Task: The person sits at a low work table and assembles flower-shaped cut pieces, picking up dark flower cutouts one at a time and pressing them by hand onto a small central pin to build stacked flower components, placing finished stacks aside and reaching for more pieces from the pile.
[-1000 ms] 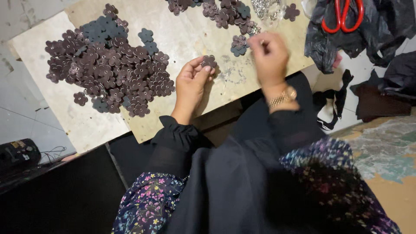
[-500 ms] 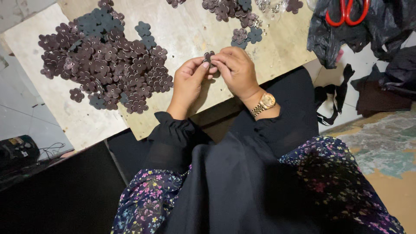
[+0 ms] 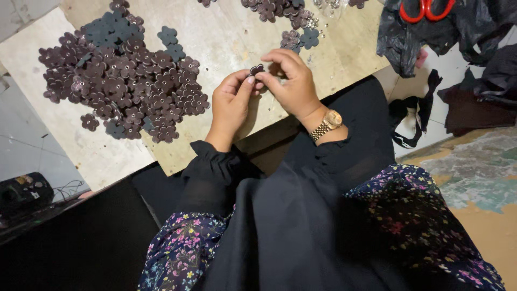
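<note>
On the floor at the far left, off the table, sits a small black device (image 3: 24, 194) with a thin cable trailing from it. The table (image 3: 221, 32) is a pale, worn board lying at a slant. Near its left end lies a big heap of flower pieces (image 3: 126, 81), dark brown and flower-shaped, many with a small bead at the centre; a few darker, flat ones lie along the heap's far side, and one or two strays lie just beside it toward the near edge.

Near the middle of the near edge, the left hand (image 3: 230, 105) is raised just above the board, thumb and fingertips pinched on a single small flower piece (image 3: 257, 69). The right hand (image 3: 291, 81) meets it from the other side, its fingertips closed on the same piece, so the two hands touch around it. A gold wristwatch (image 3: 328, 123) sits on the right wrist, where the black sleeve begins.

Toward the far edge, beyond the hands, lies a smaller scatter of flower pieces (image 3: 280, 12), with two or three more just beside it nearer the hands. Off the right end of the table, red-handled scissors (image 3: 425, 9) rest on a crumpled black bag (image 3: 409, 37), and dark cloth scraps (image 3: 474, 102) lie on the floor beside them.
</note>
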The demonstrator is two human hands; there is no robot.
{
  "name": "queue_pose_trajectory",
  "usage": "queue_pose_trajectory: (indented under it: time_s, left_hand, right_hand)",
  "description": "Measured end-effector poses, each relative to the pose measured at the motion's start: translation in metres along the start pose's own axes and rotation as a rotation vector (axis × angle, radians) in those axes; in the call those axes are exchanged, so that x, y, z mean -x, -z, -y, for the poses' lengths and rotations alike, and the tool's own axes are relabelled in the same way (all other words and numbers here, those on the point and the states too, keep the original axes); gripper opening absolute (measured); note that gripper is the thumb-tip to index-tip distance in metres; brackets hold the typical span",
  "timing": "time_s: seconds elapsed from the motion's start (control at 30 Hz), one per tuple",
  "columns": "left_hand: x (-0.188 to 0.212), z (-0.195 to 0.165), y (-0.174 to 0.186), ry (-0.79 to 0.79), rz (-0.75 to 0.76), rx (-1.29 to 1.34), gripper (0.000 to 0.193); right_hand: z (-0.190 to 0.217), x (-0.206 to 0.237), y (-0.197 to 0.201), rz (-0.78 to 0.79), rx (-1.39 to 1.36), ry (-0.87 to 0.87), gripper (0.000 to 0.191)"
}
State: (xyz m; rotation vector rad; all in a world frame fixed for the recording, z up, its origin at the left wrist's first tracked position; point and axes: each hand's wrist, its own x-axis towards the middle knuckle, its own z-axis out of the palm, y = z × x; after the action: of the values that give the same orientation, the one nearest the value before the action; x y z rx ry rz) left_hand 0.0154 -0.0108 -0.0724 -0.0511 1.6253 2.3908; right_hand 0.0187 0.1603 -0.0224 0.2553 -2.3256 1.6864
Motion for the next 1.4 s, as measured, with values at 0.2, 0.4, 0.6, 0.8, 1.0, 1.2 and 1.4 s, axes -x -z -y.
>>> queue_pose_trajectory:
  time_s: [0.2,0.4,0.6,0.8,1.0,1.2,1.4]
  left_hand:
    - [0.006,0.001,-0.008,-0.126,-0.018,-0.172,0.020]
    - [0.006,0.001,-0.018,-0.155,-0.101,-0.225,0.018]
    - [0.012,-0.009,-0.016,-0.312,-0.073,-0.428,0.011]
    - [0.025,-0.025,-0.019,-0.537,-0.173,-0.666,0.012]
    - [0.046,-0.071,0.021,-0.629,-0.365,-0.954,0.019]
    - [0.050,-0.112,0.061,-0.561,-0.661,-1.340,0.039]
    - [0.027,-0.070,0.020,-0.587,-0.431,-1.231,0.034]
  right_hand:
    - [-0.005,-0.001,0.005,0.089,-0.068,-0.056,0.012]
    - [-0.007,-0.002,0.010,0.076,0.034,0.019,0.011]
    - [-0.038,-0.018,0.053,-0.238,0.265,0.039,0.014]
    - [-0.101,-0.053,0.108,-0.368,0.600,0.104,0.018]
    - [-0.108,-0.053,0.100,-0.237,0.740,0.179,0.022]
    - [-0.102,-0.053,0.098,-0.306,0.758,0.225,0.012]
    - [-0.092,-0.053,0.095,-0.351,0.608,0.084,0.010]
